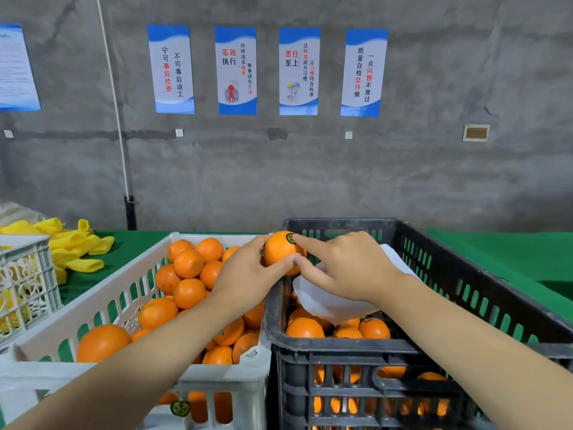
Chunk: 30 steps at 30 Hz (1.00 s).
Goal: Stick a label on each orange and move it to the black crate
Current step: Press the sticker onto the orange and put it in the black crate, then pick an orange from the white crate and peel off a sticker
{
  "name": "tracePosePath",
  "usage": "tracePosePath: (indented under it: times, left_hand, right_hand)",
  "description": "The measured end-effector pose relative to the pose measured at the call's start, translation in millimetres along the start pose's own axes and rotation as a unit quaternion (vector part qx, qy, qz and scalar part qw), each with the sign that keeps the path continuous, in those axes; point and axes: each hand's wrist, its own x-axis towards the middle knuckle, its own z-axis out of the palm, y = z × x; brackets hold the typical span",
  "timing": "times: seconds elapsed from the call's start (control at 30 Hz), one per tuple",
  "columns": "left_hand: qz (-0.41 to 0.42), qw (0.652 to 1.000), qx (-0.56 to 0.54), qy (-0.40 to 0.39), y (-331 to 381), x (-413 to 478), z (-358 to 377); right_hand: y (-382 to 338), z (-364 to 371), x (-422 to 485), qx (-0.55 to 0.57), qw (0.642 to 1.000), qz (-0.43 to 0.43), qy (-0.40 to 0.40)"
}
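Observation:
My left hand grips an orange above the seam between the two crates. A dark round label sits on the orange's top. My right hand presses its index fingertip beside that label and its thumb against the fruit. The other fingers curl over a white label sheet. The white crate on the left holds several oranges. The black crate on the right holds several oranges under the sheet.
A second white crate stands at the far left, with yellow cloths behind it on the green table. A stray round sticker clings to the white crate's front. A grey wall with posters is close behind.

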Motion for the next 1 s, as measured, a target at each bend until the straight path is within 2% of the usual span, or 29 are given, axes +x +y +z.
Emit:
tracePosePath:
  times: [0.07, 0.17, 0.3, 0.5, 0.6, 0.73, 0.87, 0.93, 1.0]
  left_hand:
    - [-0.003, 1.0, -0.02, -0.004, 0.6, -0.5, 0.0]
    - [-0.01, 0.997, -0.077, -0.02, 1.3, 0.6, 1.1]
    - [-0.023, 0.987, -0.138, -0.083, 2.3, 0.9, 5.0]
    - [-0.072, 0.982, -0.1, -0.144, -1.8, 3.5, 8.1]
    - [-0.082, 0.979, -0.085, -0.165, -2.5, 3.6, 4.7]
    - [-0.058, 0.99, -0.037, -0.124, 3.3, 0.7, 3.7]
    - [0.013, 0.997, 0.0, -0.074, 11.9, -3.9, -0.3]
    - [0.061, 0.995, -0.018, -0.077, 15.9, -4.8, -1.0]
    - [0.085, 0.988, -0.049, -0.116, 16.8, -4.4, 1.2]
  right_hand:
    - [-0.4, 2.7, 1.5, -0.023, 0.999, 0.038, 0.009]
    - [4.1, 3.7, 2.4, -0.056, 0.991, 0.1, 0.064]
    - [12.1, 5.8, 1.6, -0.117, 0.978, 0.161, 0.057]
    - [31.1, 8.2, -2.6, -0.149, 0.958, 0.239, 0.045]
    - [34.7, 7.2, -4.5, -0.141, 0.954, 0.255, 0.078]
    - [29.8, 6.0, -0.9, -0.106, 0.963, 0.229, 0.099]
    - [18.2, 3.9, 5.1, -0.053, 0.982, 0.144, 0.11]
    - [10.6, 3.5, 7.9, -0.04, 0.989, 0.087, 0.114]
    - [1.6, 4.2, 11.0, -0.026, 0.992, 0.039, 0.113]
